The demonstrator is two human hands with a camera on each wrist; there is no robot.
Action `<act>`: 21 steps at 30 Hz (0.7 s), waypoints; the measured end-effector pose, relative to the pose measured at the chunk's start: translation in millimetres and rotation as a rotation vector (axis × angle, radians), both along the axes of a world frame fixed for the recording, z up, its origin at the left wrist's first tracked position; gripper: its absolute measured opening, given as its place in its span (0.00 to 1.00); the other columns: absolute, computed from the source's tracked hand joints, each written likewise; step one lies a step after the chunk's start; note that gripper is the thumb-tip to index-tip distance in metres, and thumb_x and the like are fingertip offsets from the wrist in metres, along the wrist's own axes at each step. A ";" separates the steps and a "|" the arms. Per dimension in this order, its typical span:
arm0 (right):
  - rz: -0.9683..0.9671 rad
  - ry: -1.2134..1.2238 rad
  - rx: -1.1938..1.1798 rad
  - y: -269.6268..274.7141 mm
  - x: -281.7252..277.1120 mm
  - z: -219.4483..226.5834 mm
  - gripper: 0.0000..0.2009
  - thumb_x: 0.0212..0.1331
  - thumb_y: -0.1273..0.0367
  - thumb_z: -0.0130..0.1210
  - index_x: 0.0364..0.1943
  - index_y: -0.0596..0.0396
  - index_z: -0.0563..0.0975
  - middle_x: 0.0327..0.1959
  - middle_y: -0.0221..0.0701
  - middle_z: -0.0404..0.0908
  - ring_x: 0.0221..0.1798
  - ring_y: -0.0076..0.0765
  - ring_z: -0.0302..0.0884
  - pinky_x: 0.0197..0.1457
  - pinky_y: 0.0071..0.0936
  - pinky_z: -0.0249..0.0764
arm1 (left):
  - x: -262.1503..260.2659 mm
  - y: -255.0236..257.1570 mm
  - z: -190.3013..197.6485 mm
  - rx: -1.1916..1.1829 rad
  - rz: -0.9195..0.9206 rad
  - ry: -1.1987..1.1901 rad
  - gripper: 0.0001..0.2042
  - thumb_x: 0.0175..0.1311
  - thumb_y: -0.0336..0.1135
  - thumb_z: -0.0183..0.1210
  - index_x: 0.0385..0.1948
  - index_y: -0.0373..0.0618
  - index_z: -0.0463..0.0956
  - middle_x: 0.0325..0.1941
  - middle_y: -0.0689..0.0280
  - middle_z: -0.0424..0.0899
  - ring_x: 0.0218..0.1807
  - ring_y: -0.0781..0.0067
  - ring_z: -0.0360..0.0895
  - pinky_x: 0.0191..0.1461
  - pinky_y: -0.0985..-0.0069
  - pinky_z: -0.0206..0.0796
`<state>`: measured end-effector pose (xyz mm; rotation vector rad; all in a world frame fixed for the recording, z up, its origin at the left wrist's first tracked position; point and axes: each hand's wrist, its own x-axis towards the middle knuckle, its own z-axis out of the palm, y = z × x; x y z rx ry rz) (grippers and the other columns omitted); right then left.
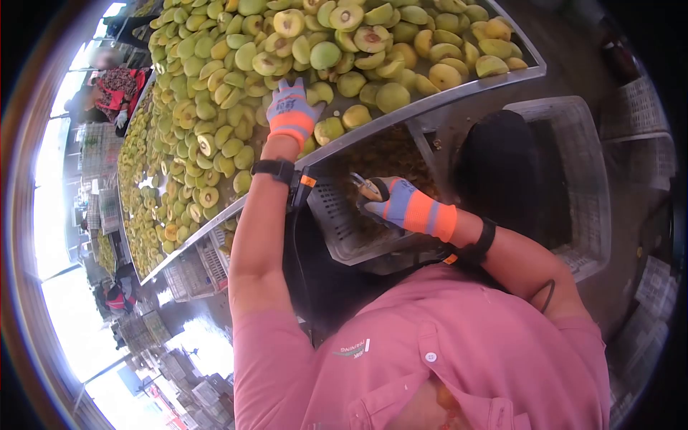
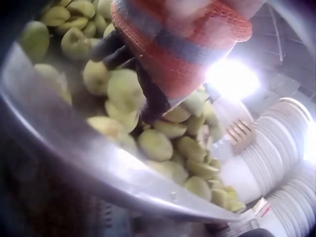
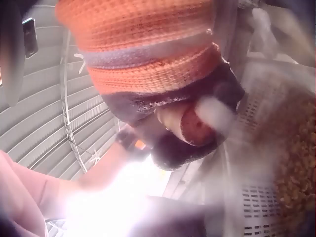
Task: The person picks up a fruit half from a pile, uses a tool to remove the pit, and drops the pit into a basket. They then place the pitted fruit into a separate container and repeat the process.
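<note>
Gloved in grey and orange, the left hand (image 1: 292, 115) reaches over the heap of halved green fruit (image 1: 208, 111), fingers extended among the nearest pieces. In the left wrist view the left hand (image 2: 173, 49) has its dark fingertips spread around a fruit half (image 2: 124, 90); whether it grips it I cannot tell. The right hand (image 1: 412, 204) curls around a small tool (image 1: 370, 189) with a metal tip, above a crate. The right wrist view shows the right hand (image 3: 163, 94) closed around the tool's round handle (image 3: 197, 126), its tip blurred.
A metal table rim (image 1: 430, 100) runs between the fruit and the body. Below it stands a grey crate (image 1: 344, 247) with brown bits inside; a larger pale crate (image 1: 591, 179) is at the right. Another person (image 1: 118, 89) stands across the table at the far left.
</note>
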<state>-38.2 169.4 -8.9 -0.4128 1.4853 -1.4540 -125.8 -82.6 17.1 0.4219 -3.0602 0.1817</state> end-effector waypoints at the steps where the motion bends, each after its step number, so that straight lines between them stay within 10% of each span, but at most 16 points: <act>1: 0.000 -0.004 0.002 2.9 -1.6 6.3 0.13 0.56 0.66 0.56 0.44 0.53 0.76 0.19 0.29 0.74 0.14 0.26 0.69 0.17 0.27 0.66 | -0.4 -0.1 -4.6 0.011 -0.023 0.022 0.35 0.51 0.53 0.66 0.59 0.44 0.68 0.65 0.46 0.66 0.65 0.46 0.65 0.66 0.62 0.60; 4: 0.013 0.029 0.037 9.9 -9.8 28.2 0.14 0.55 0.67 0.57 0.45 0.56 0.77 0.23 0.31 0.77 0.21 0.29 0.75 0.26 0.28 0.72 | 8.7 -12.6 -4.9 0.219 -0.104 0.175 0.28 0.56 0.48 0.63 0.55 0.43 0.70 0.58 0.49 0.75 0.51 0.51 0.76 0.53 0.62 0.71; 8: -0.122 0.069 -0.121 3.8 -14.2 20.0 0.14 0.54 0.70 0.59 0.45 0.60 0.78 0.35 0.34 0.83 0.40 0.27 0.77 0.48 0.27 0.71 | 65.0 -6.8 34.0 1.978 0.281 0.353 0.15 0.67 0.39 0.52 0.51 0.43 0.71 0.38 0.59 0.82 0.29 0.67 0.80 0.27 0.76 0.69; 13: -0.127 -0.025 -0.202 -5.6 -14.2 18.8 0.14 0.56 0.69 0.60 0.44 0.60 0.78 0.35 0.30 0.83 0.37 0.23 0.74 0.45 0.26 0.71 | 119.6 -7.6 -21.8 1.563 0.069 0.421 0.16 0.63 0.34 0.56 0.50 0.38 0.67 0.43 0.59 0.81 0.45 0.65 0.78 0.47 0.72 0.72; 21: -0.064 0.102 -0.105 -13.3 -16.6 11.1 0.12 0.56 0.70 0.59 0.44 0.59 0.79 0.34 0.31 0.83 0.36 0.24 0.75 0.43 0.26 0.72 | 133.4 67.4 -18.9 1.284 -0.204 0.526 0.22 0.49 0.29 0.69 0.46 0.37 0.70 0.43 0.57 0.81 0.43 0.61 0.81 0.45 0.71 0.73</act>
